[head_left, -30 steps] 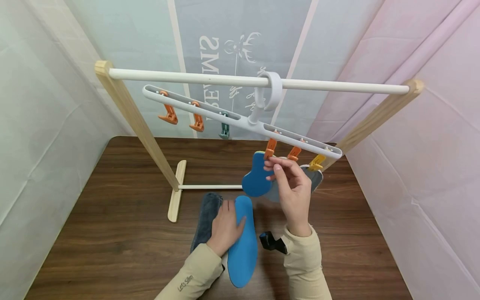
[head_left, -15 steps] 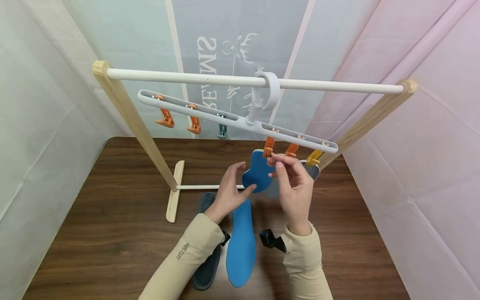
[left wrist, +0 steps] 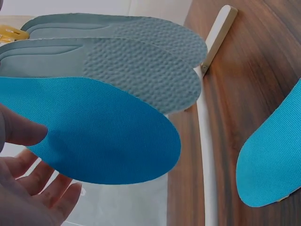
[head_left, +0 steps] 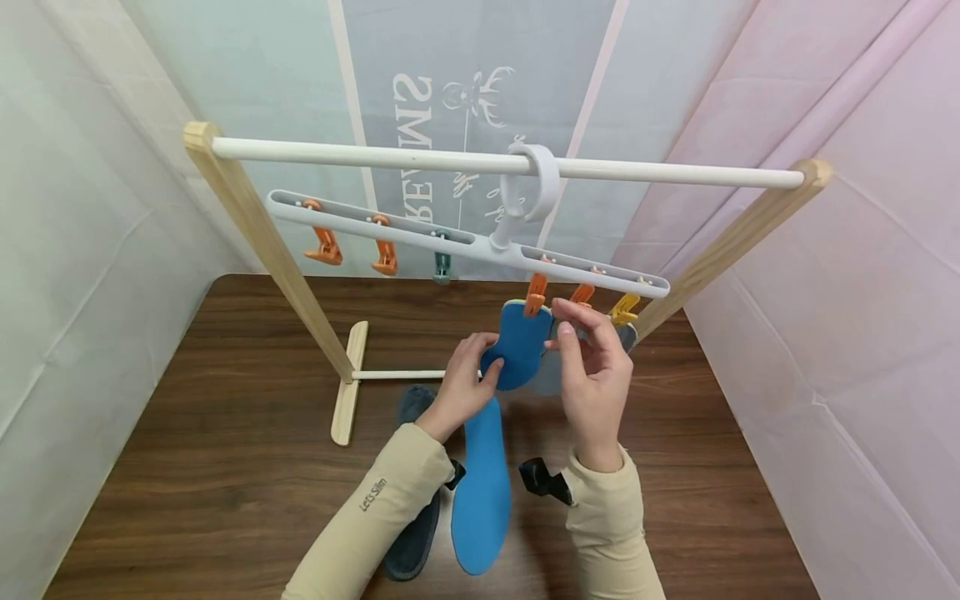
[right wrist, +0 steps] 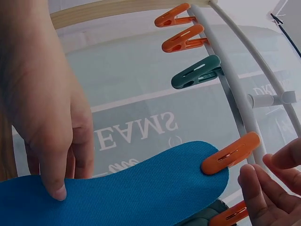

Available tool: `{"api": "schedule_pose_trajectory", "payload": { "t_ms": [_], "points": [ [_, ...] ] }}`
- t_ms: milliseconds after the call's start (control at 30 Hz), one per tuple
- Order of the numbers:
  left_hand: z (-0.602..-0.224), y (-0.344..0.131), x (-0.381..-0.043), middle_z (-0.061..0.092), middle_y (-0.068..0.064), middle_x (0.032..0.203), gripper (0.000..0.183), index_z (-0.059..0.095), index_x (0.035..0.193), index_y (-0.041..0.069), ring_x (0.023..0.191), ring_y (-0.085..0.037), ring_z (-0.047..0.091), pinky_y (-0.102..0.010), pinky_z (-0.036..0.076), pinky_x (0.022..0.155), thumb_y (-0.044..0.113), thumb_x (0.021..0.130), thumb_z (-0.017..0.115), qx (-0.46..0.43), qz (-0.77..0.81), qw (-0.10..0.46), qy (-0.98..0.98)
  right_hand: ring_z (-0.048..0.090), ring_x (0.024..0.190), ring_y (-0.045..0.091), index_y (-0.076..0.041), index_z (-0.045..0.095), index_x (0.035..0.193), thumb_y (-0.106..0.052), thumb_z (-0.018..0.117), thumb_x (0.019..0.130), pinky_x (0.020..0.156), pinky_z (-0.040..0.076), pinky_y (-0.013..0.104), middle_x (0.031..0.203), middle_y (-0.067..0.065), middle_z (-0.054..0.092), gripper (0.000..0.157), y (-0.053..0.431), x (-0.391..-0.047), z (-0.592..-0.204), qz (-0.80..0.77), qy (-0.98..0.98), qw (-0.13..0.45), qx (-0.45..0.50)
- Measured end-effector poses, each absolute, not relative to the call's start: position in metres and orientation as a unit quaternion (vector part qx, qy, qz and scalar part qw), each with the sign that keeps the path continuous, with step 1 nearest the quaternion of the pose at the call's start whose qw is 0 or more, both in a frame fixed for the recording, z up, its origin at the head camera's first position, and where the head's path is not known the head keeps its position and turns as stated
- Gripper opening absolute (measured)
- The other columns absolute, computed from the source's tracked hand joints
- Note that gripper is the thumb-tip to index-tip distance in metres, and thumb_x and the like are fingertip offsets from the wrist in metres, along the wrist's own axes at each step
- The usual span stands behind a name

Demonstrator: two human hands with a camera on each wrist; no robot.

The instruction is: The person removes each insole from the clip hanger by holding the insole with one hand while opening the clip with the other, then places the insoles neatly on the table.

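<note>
Between the two hands, a blue insole (head_left: 519, 346) is hanging by its upper end from an orange clip (head_left: 536, 294). The left hand (head_left: 463, 385) is pinching the insole lower down, near its side edge: the thumb is lying on the blue face while the other fingers are resting behind it. Just to the right of the clip, the right hand (head_left: 598, 371) is hovering with its fingers loosely bent, the thumb and fingertips standing apart and pointing toward the clip. Above both hands, a white hanger (head_left: 497, 250) is stretching slantwise, and its hook is curling over a white rod (head_left: 337, 154). Behind the right hand, two grey insoles (left wrist: 141, 70) are hanging side by side, one from a second orange clip (head_left: 582, 294) and the other from a yellow clip (head_left: 624, 309) near the hanger's right end; the bumpy texture on them is showing in the left wrist view. Up and to the left of the left hand, a green clip (head_left: 442, 262) and two more orange clips (head_left: 385, 257) are dangling from the hanger's other half. Below the left hand, a second blue insole (head_left: 481, 496) is lying flat on a brown table (head_left: 187, 467), and beside it a dark insole (head_left: 412, 542) is showing partly from under the left sleeve (head_left: 371, 517). On either side of the hands, pale wooden posts (head_left: 274, 258) are holding up the rod, and behind everything a printed cloth (head_left: 487, 37) is hanging.
</note>
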State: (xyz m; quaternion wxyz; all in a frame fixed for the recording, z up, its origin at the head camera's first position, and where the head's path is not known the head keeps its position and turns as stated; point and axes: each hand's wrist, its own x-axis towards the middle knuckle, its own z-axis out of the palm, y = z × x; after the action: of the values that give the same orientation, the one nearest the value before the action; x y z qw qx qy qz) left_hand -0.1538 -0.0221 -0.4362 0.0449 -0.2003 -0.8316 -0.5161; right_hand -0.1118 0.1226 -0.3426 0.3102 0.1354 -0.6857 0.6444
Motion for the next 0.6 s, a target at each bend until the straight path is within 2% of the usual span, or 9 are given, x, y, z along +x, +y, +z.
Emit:
{"api": "schedule_pose_trajectory", "payload": {
  "t_ms": [167, 300, 467, 600],
  "points": [
    [-0.4373, -0.0220, -0.1533, 0.058, -0.015, 0.119, 0.025, 0.053, 0.123, 0.000, 0.114, -0.031, 0.055, -0.046, 0.047, 0.097, 0.005, 0.099, 0.051, -0.203, -0.531, 0.036, -0.822, 0.061, 0.108, 0.026, 0.005, 0.059, 0.123, 0.001, 0.052, 0.096, 0.078, 0.055, 0.023, 0.121, 0.014, 0.063, 0.029, 0.1210, -0.1123, -0.3432, 0.630, -0.701, 0.308, 0.133],
    [-0.4380, -0.0222, -0.1515, 0.058, -0.015, 0.111, 0.020, 0.054, 0.118, 0.000, 0.102, -0.028, 0.056, -0.048, 0.050, 0.088, 0.004, 0.100, 0.048, -0.207, -0.539, 0.038, -0.815, 0.059, 0.113, 0.024, 0.000, 0.059, 0.127, 0.001, 0.054, 0.095, 0.079, 0.054, 0.023, 0.126, 0.015, 0.061, 0.032, 0.1205, -0.1132, -0.3443, 0.612, -0.717, 0.305, 0.133],
    [-0.4381, -0.0225, -0.1479, 0.056, -0.014, 0.106, 0.019, 0.054, 0.117, 0.000, 0.089, -0.024, 0.054, -0.041, 0.048, 0.076, 0.002, 0.100, 0.045, -0.214, -0.540, 0.042, -0.813, 0.057, 0.117, 0.020, -0.003, 0.059, 0.129, 0.001, 0.056, 0.094, 0.083, 0.052, 0.022, 0.129, 0.014, 0.060, 0.036, 0.1205, -0.1146, -0.3435, 0.599, -0.734, 0.292, 0.130],
    [-0.4390, -0.0232, -0.1449, 0.056, -0.013, 0.104, 0.019, 0.053, 0.116, 0.000, 0.085, -0.021, 0.054, -0.035, 0.047, 0.073, 0.002, 0.100, 0.045, -0.215, -0.537, 0.043, -0.815, 0.056, 0.119, 0.019, -0.003, 0.058, 0.130, 0.002, 0.060, 0.092, 0.087, 0.049, 0.026, 0.130, 0.014, 0.060, 0.039, 0.1206, -0.1170, -0.3427, 0.581, -0.749, 0.287, 0.135]
  ]
}}
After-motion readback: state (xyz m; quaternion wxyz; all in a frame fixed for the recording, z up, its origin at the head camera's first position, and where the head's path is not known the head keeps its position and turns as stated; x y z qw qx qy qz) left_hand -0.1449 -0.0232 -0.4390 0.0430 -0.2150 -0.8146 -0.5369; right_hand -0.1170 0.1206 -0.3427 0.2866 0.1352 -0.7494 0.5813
